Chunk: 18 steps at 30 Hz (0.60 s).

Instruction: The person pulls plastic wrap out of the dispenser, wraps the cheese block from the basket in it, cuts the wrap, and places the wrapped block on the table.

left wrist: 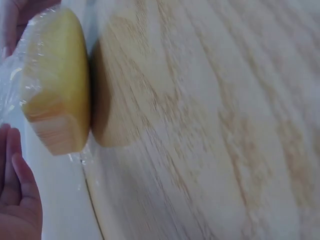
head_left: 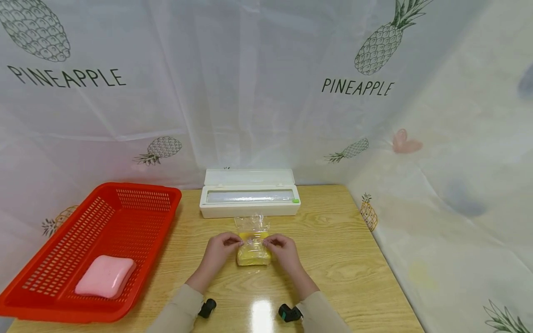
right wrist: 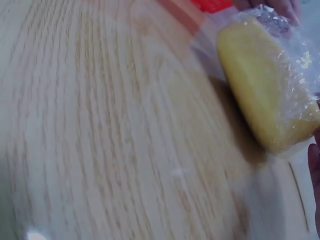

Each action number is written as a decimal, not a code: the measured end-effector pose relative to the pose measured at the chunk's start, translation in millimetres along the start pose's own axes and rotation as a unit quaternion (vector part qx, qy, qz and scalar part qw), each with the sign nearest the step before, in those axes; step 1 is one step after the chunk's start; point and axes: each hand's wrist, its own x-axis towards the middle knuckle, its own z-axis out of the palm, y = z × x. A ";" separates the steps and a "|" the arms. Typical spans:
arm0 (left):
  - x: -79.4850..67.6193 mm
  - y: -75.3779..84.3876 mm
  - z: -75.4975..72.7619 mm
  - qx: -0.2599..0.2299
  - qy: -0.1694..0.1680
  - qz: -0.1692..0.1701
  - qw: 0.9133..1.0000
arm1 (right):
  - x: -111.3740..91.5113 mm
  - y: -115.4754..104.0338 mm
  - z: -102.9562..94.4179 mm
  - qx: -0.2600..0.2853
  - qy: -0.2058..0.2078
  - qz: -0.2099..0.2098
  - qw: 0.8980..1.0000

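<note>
A yellow bar of soap [head_left: 254, 258] lies on the table in front of the person, partly covered by clear cling film [head_left: 253, 225]. Loose film stands out past its far side, toward the dispenser. My left hand [head_left: 218, 249] pinches the film at the soap's left edge, and my right hand [head_left: 286, 250] does the same at the right edge. Both wrist views show the soap up close: its yellow side [left wrist: 65, 65] in the left one, and crinkled film [right wrist: 300, 70] over its top in the right one. Fingertips are partly cut off in the wrist views.
A white cling film dispenser [head_left: 250, 210] with its lid raised stands behind the soap. At the left is a red plastic basket [head_left: 145, 222] holding a pink bar of soap [head_left: 106, 276]. Pineapple-printed curtains [head_left: 266, 92] enclose the wooden table [head_left: 341, 259].
</note>
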 end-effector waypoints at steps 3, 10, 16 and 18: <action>2.8 -0.4 0.1 0.003 -0.009 0.004 1.000 | 1.3 2.8 -0.3 -0.003 0.004 0.006 1.000; 8.8 -7.3 2.6 -0.027 -0.030 0.014 0.999 | 5.3 11.9 -2.0 0.053 0.003 0.026 0.998; 10.2 -14.0 3.5 0.000 -0.051 0.044 0.998 | 11.2 39.9 -1.8 0.091 0.004 0.022 0.996; 10.8 -16.0 4.0 0.007 -0.054 0.049 0.997 | 11.0 42.1 -2.3 0.072 0.006 0.015 0.997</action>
